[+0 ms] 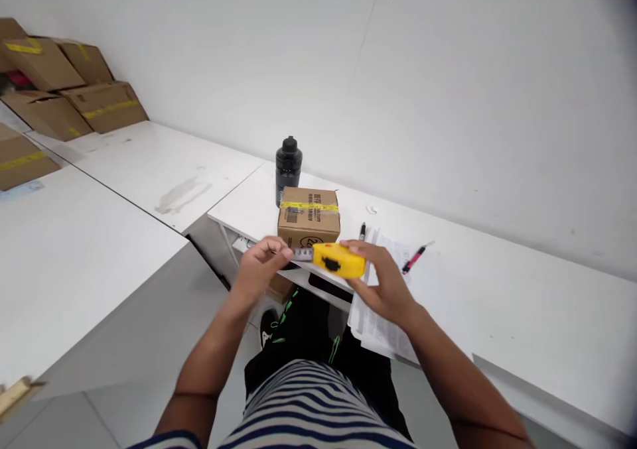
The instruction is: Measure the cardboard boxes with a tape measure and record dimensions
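Basically, right hand [382, 278] grips tape measure [348, 263] — likely rigid, light, hold by sides; left hand [260, 268] pinches blade [303, 255] — probably springy.

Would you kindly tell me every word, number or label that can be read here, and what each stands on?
"2", in the circled mark on the front of the box; its remainder is unclear.
"com", apparently, atop the box.
Too blurred: the box's other print; marks on the tape measure.
Too small: print on the papers; lettering on the bottle.
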Available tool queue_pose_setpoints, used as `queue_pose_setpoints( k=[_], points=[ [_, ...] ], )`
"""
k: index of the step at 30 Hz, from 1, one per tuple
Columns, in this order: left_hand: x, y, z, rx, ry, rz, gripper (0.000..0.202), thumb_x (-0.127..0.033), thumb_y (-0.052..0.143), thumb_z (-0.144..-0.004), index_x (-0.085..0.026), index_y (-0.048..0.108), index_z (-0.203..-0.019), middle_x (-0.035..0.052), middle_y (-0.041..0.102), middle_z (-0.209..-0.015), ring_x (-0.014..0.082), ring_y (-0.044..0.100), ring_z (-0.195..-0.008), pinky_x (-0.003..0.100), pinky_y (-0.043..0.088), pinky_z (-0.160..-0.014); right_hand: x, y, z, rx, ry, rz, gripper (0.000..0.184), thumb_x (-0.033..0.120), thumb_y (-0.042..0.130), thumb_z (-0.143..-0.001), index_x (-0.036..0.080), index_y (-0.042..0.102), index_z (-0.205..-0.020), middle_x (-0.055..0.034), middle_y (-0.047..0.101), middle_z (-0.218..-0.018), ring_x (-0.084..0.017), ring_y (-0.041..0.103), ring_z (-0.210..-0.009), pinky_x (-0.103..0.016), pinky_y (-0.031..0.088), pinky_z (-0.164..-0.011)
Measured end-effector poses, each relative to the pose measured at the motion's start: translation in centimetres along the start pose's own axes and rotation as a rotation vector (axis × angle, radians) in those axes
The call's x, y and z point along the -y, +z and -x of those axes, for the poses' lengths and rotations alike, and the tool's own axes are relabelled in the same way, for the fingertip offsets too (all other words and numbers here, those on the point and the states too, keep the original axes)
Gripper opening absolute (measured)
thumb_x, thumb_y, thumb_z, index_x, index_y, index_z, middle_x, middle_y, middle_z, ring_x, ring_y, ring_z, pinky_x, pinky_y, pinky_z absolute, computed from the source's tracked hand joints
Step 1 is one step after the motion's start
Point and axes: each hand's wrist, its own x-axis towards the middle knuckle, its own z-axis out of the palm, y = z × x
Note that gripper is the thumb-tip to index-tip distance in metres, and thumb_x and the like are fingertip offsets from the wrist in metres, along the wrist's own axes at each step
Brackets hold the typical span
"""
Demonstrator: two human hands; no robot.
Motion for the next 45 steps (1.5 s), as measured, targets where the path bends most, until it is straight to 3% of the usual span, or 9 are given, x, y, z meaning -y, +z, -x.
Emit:
queue_pose_setpoints(
  k=[6, 12, 18, 24, 28, 31, 34, 37, 45],
  points=[
    [-3.3, -5.5, -9.6, -0.15, -0.071, -0.19, 0.043, -0.056, 0.076, -0.063, -0.017, 0.064, -0.071, 0.0012, 0.06, -0.071, 0.0143, 0.057, -0.071, 0.025, 0.044, -0.065, -7.5, -5.2, -1.5, -0.085, 0.443, -0.057, 0.054, 0.043, 0.072, -0.083, 0.031, 0.053, -0.132, -0.008, 0.064, -0.125, -0.028, 0.064, -0.112, -0.046, 0.054, -0.09],
    [-1.7, -5.5, -14.2, 0.178, -0.271, -0.497, 0.042, -0.058, 0.069, -0.07, -0.017, 0.06, -0.07, 0.002, 0.061, -0.075, 0.0159, 0.058, -0.073, 0.028, 0.044, -0.068, -11.5, -6.3, -3.9, 0.034, 0.577, -0.08, 0.055, 0.05, 0.07, -0.082, 0.031, 0.056, -0.132, -0.0055, 0.066, -0.125, -0.025, 0.064, -0.107, -0.041, 0.053, -0.085],
    [-0.2, -1.8, -13.4, 0.314, -0.164, -0.57, 0.035, -0.05, 0.064, -0.079, -0.019, 0.052, -0.069, -0.0014, 0.055, -0.069, 0.0146, 0.052, -0.066, 0.028, 0.042, -0.066, -9.8, -3.7, -5.2, 0.106, 0.434, 0.012, 0.052, 0.046, 0.061, -0.089, 0.031, 0.05, -0.137, -0.0068, 0.06, -0.137, -0.025, 0.061, -0.114, -0.04, 0.055, -0.083],
    [-0.5, -2.7, -14.0, 0.304, -0.043, -0.595, 0.036, -0.051, 0.057, -0.085, -0.02, 0.049, -0.067, -0.0021, 0.052, -0.066, 0.014, 0.05, -0.065, 0.028, 0.041, -0.067, -9.1, -4.1, -5.0, 0.054, 0.302, 0.219, 0.051, 0.046, 0.061, -0.089, 0.025, 0.051, -0.134, -0.0122, 0.065, -0.128, -0.028, 0.065, -0.107, -0.045, 0.054, -0.086],
    [-3.7, -2.0, -14.4, 0.205, 0.061, -0.662, 0.031, -0.049, 0.058, -0.086, -0.019, 0.058, -0.076, 0.0009, 0.062, -0.078, 0.0156, 0.057, -0.074, 0.031, 0.044, -0.075, -4.1, -3.9, -3.1, -0.071, 0.051, 0.41, 0.042, 0.049, 0.065, -0.086, 0.023, 0.058, -0.119, -0.0097, 0.072, -0.095, -0.024, 0.067, -0.078, -0.038, 0.053, -0.066],
    [-6.3, 1.0, -15.3, 0.3, 0.16, -0.696, 0.03, -0.049, 0.055, -0.089, -0.02, 0.058, -0.082, 0.0022, 0.063, -0.082, 0.017, 0.059, -0.079, 0.032, 0.046, -0.078, 1.8, -1.4, -1.5, -0.189, -0.079, 0.443, 0.032, 0.044, 0.062, -0.088, 0.022, 0.057, -0.111, -0.0031, 0.062, -0.073, -0.017, 0.056, -0.059, -0.03, 0.044, -0.053],
    [-6.8, 4.9, -17.6, 0.431, 0.213, -0.844, 0.031, -0.048, 0.049, -0.092, -0.02, 0.056, -0.082, 0.0056, 0.064, -0.088, 0.0184, 0.059, -0.078, 0.033, 0.046, -0.076, 5.9, 2.4, -1.3, -0.192, 0.009, 0.544, 0.03, 0.037, 0.063, -0.087, 0.022, 0.06, -0.113, -0.001, 0.056, -0.07, -0.015, 0.051, -0.057, -0.029, 0.039, -0.053],
    [-4.6, 7.6, -19.9, 0.429, 0.23, -1.099, 0.031, -0.047, 0.045, -0.093, -0.02, 0.055, -0.083, 0.0084, 0.064, -0.087, 0.0219, 0.059, -0.077, 0.036, 0.045, -0.076, 6.3, 5.4, -2.6, -0.19, 0.189, 0.578, 0.028, 0.036, 0.059, -0.087, 0.023, 0.065, -0.111, -0.0028, 0.058, -0.074, -0.015, 0.054, -0.059, -0.029, 0.039, -0.055],
    [-1.1, 7.1, -19.8, 0.491, 0.265, -1.309, 0.037, -0.047, 0.039, -0.095, -0.019, 0.062, -0.084, 0.0105, 0.069, -0.088, 0.0258, 0.061, -0.081, 0.037, 0.044, -0.08, 2.8, 4.5, -6.2, 0.042, 0.501, 0.387, 0.059, 0.062, 0.042, -0.092, 0.027, 0.049, -0.14, -0.0142, 0.071, -0.102, -0.029, 0.066, -0.076, -0.038, 0.048, -0.058]
  ],
)
